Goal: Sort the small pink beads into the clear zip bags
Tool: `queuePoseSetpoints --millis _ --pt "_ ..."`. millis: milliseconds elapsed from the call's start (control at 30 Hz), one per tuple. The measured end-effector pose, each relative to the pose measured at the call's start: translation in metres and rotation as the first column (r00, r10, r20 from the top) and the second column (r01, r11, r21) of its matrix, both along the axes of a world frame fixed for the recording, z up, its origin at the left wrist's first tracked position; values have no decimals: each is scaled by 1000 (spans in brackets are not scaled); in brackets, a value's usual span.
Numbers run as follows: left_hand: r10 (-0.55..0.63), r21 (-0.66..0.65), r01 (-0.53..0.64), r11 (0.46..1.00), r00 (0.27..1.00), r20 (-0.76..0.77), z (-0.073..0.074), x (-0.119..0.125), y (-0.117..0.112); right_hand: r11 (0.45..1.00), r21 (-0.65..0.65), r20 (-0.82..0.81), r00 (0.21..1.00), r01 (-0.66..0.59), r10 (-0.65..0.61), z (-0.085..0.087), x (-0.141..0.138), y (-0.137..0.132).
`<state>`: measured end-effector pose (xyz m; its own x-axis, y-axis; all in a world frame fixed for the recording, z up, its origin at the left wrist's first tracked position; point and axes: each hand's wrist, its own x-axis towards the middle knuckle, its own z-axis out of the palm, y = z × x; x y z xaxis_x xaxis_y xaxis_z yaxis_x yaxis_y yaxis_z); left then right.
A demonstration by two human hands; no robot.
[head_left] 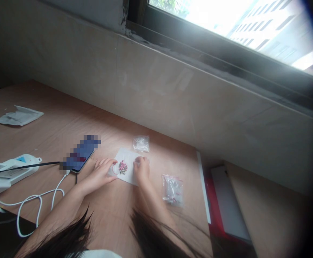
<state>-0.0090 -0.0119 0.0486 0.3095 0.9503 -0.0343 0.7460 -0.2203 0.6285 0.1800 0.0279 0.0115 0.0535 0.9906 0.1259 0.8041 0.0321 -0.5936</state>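
Observation:
A white sheet of paper [129, 157] lies on the table between my two hands. On it sits a small heap of pink beads [123, 165], with several darker, metallic-looking pieces at its lower edge. My left hand [105, 172] rests at the sheet's left edge, thumb and fingers apart in a curve. A thin reddish cord [113, 170] loops between that thumb and forefinger, and neither visibly pinches it. Over the sheet's right edge, my right hand [142, 169] has its fingers curled together; whatever is in them is too small to make out.
Clear plastic bags lie behind the sheet [141, 143] and right of my right forearm [172, 190]. To the left are a phone [82, 154] with a cable, a white power strip [13, 173] and a crumpled white packet [20, 116]. A wall [156, 89] bounds the table's far side.

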Motion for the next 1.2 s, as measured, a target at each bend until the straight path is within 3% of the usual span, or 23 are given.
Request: queuePoseSetpoints --millis 133,267,467,667,800,1200 --pt "12 -7 -12 1000 1000 1 0 -1 0 1000 -13 17 999 28 -28 0 1 2" --pt "14 -12 -14 1000 1000 11 1 -1 0 999 -40 -94 995 30 -34 9 -4 -2" --pt "22 -24 -21 999 999 36 2 3 1 971 -35 -378 902 -237 207 28 -27 -21" --pt "24 -8 -24 1000 999 39 -6 -2 3 993 -43 -212 972 -107 96 10 -22 -30" --pt "26 -8 -26 1000 999 27 -7 -3 3 994 -43 -156 984 -96 88 1 -20 -28" --pt "36 -19 -35 999 999 17 -2 -5 1 986 -63 -193 971 -155 140 6 -22 -31"
